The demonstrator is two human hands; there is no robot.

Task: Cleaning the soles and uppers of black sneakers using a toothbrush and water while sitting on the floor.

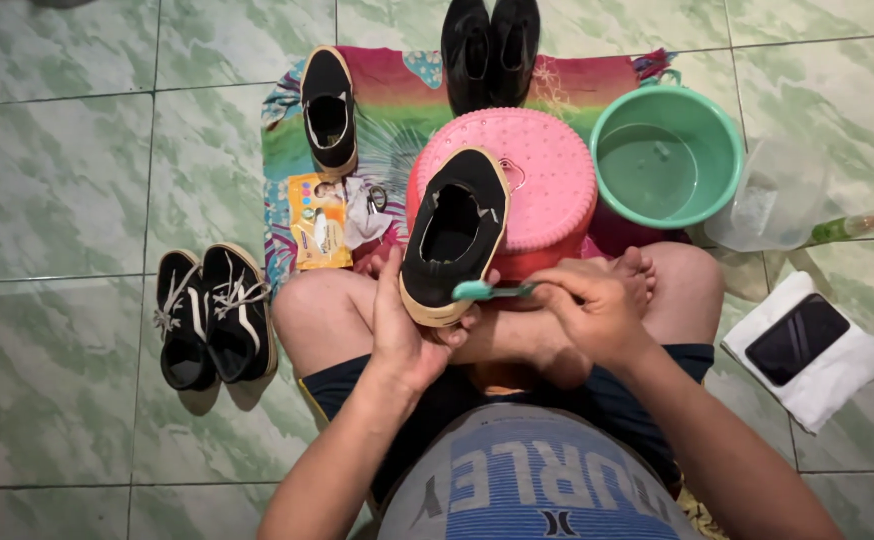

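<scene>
Green-and-white marbled floor tiles (67, 170) carry a multicoloured woven mat (397, 100), on which the person sits cross-legged.

Left hand (407, 335): closed round the heel end of a black slip-on canvas shoe with a tan sole edge (454, 235). The shoe lies sole-down, opening up, with its toe resting on an upturned pink plastic basin (537, 180).

Right hand (592, 310): fingers pinched narrowly on the handle of a teal toothbrush (487, 290), whose head touches the heel rim of the sole.

Nearby:
- matching black slip-on shoe (329, 110) on the mat, upper left
- pair of tall black boots (490, 50) at the far edge
- green plastic bowl of water (722, 135) just right of the basin
- clear plastic jug (772, 195) beside the bowl
- yellow sachet packet (319, 222) near the left knee
- black laced sneakers (212, 315) on the tile to the left
- dark phone on a folded white cloth (807, 350) to the right

Judgement on technique: short strokes along the sole edge would probably work best. The left hand should keep the heel pressed firmly so the shoe does not slide off the basin. Bristles kept wet, and angled into the seam between sole and canvas, should lift grime without soaking the upper.
</scene>
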